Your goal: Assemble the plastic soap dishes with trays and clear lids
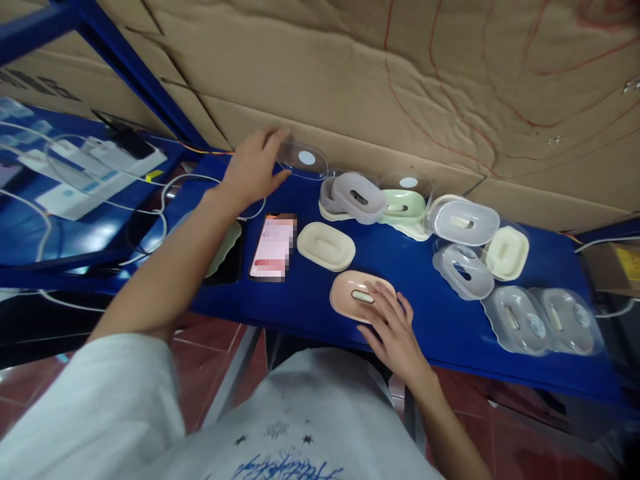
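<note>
A peach oval soap dish (345,293) with a slot in its middle lies near the table's front edge. My right hand (393,323) grips its right end, fingers over the rim and thumb along the near side. At the back, my left hand (253,163) reaches to the left end of a clear plastic lid (317,170) with a white round sticker, leaning by the cardboard. Thumb and fingers there are apart, slightly blurred; whether they touch the lid is unclear. Between the hands lies a cream oval tray (326,246).
A phone (273,247) with a lit screen lies left of the cream tray. Grey dishes (360,197), a green dish (404,207) and several clear-covered ones (517,320) fill the right side. Cables and a white power strip (75,193) are at left. A cardboard wall (300,73) stands behind.
</note>
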